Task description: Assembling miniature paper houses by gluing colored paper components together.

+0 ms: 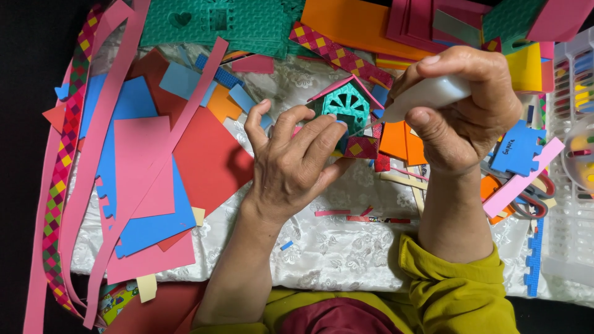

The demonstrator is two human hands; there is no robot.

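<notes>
My left hand (292, 162) grips a small craft house (348, 106) made of teal foam, with a pink roof edge, an arched window and a checkered red-and-yellow base. My right hand (461, 111) squeezes a white glue bottle (427, 94), its tip pointing left at the house's right side. Both hands hover above a white patterned cloth (334, 247).
Sheets and strips of pink, blue and red foam (148, 179) cover the left. A checkered ribbon (62, 154) runs down the left edge. Teal embossed sheets (235, 25) and orange sheets (352, 21) lie at the back. Scissors (526, 201) and a white basket (572, 148) sit at the right.
</notes>
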